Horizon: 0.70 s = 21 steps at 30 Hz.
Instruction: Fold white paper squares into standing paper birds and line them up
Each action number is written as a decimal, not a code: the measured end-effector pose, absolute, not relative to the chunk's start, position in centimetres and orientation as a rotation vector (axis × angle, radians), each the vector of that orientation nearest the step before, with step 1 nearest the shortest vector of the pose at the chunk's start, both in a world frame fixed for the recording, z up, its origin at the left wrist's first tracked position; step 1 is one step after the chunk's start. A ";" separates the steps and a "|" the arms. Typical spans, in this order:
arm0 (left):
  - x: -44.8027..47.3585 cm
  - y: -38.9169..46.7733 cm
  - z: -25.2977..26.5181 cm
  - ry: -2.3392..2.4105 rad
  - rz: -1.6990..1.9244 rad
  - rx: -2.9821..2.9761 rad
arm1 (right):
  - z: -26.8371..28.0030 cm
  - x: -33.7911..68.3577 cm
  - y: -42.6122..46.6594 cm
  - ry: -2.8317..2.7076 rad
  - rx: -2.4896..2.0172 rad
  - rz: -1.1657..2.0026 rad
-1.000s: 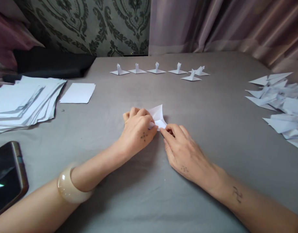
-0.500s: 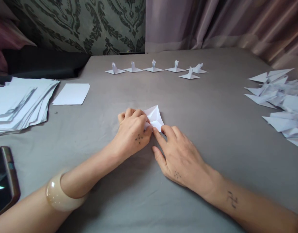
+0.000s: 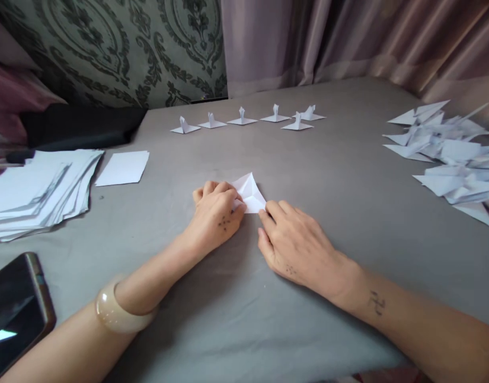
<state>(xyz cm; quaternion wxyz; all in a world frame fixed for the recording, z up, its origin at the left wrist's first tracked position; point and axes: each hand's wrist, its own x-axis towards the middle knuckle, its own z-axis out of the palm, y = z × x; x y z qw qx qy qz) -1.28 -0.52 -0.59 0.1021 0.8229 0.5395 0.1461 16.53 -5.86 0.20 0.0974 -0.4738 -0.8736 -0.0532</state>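
Note:
A partly folded white sheet of paper (image 3: 251,194) with crease lines lies on the grey cloth in front of me, its top corner pointing away. My left hand (image 3: 218,213) is closed over the paper's left side, fingers curled and thumb at its lower edge; that part is hidden under the hand. At the lower right corner, the index fingertip of my right hand (image 3: 298,236) touches the paper's edge. The right thumb stands apart from the index finger, resting near the cloth, and nothing is gripped between them.
Folded paper figures (image 3: 242,118) stand in a row at the back. Many more folded pieces (image 3: 462,159) are heaped at right. Left are a paper stack (image 3: 37,186), a small pile of square sheets (image 3: 123,168), a phone (image 3: 19,314) and black cloth (image 3: 85,125).
My right fingertips have slid rightward along the paper's lower edge to its corner. The left hand still holds the left side. The camera view has shifted and tilted slightly.

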 end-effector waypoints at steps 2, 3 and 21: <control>-1.4 -0.7 -0.5 1.560 0.451 2.445 | 0.0 17.1 -5.6 -2.532 -1.424 -0.163; -1.4 -0.8 -0.4 1.540 0.487 2.452 | -0.1 17.3 -5.4 -2.483 -1.430 -0.144; -2.0 -2.0 -1.4 1.474 0.794 2.706 | 0.3 17.6 -4.5 -2.557 -1.331 -0.635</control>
